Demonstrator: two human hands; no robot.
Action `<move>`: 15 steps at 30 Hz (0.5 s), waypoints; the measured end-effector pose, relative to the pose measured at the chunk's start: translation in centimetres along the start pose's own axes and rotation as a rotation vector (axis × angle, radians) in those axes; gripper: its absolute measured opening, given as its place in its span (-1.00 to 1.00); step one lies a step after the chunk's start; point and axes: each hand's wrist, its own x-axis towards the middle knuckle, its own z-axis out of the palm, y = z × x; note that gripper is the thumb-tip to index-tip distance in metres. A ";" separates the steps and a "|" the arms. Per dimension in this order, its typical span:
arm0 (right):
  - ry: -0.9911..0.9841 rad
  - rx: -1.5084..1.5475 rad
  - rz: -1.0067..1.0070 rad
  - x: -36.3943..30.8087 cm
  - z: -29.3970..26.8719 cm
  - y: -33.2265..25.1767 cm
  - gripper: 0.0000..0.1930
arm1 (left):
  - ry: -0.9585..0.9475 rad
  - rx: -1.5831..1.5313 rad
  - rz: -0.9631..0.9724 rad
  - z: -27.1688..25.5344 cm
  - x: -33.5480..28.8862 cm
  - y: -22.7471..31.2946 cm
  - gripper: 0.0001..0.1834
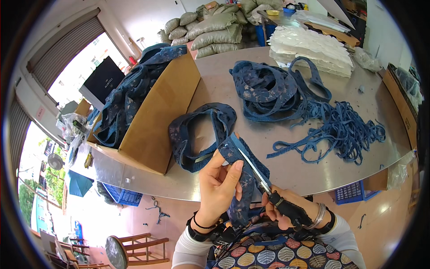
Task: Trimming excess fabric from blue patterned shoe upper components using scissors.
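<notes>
My left hand [216,188] pinches a dark blue floral fabric strip [242,204] between thumb and fingers. Part of the strip hangs down toward my lap. In my right hand [302,201] is a pair of scissors [255,168] with a black-wrapped handle. Their long blades lie along the strip's raised edge, pointing up and left; whether they are cutting I cannot tell. Just beyond my left hand, a loose loop of the same fabric [180,134] rests on the metal table [215,83].
A cardboard box [156,121] heaped with blue fabric strips [127,96] stands at left. Further right lie a coiled fabric pile [266,92], a tangle of thin blue trimmings [342,127] and stacked white sheets [309,49]. Behind the table are piled sacks [217,33]; a wooden stool [117,253] stands lower left.
</notes>
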 end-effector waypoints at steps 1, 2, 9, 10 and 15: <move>0.002 -0.051 -0.055 0.0 0.0 -0.1 -0.18 | -0.001 -0.007 0.002 0.0 0.0 -0.1 -0.58; 0.004 -0.065 -0.048 -0.1 0.0 -0.2 -0.17 | -0.003 -0.014 0.005 0.0 0.0 -0.1 -0.58; 0.019 -0.048 -0.044 -0.2 0.0 0.4 -0.25 | -0.060 -0.026 -0.019 -0.5 0.0 -0.1 -0.60; 0.027 -0.014 -0.039 -0.2 0.1 0.4 -0.27 | -0.053 -0.028 -0.027 -0.4 0.0 -0.1 -0.58; 0.030 -0.048 -0.036 -0.1 0.1 0.3 -0.34 | -0.013 -0.077 -0.040 0.1 0.0 0.2 -0.49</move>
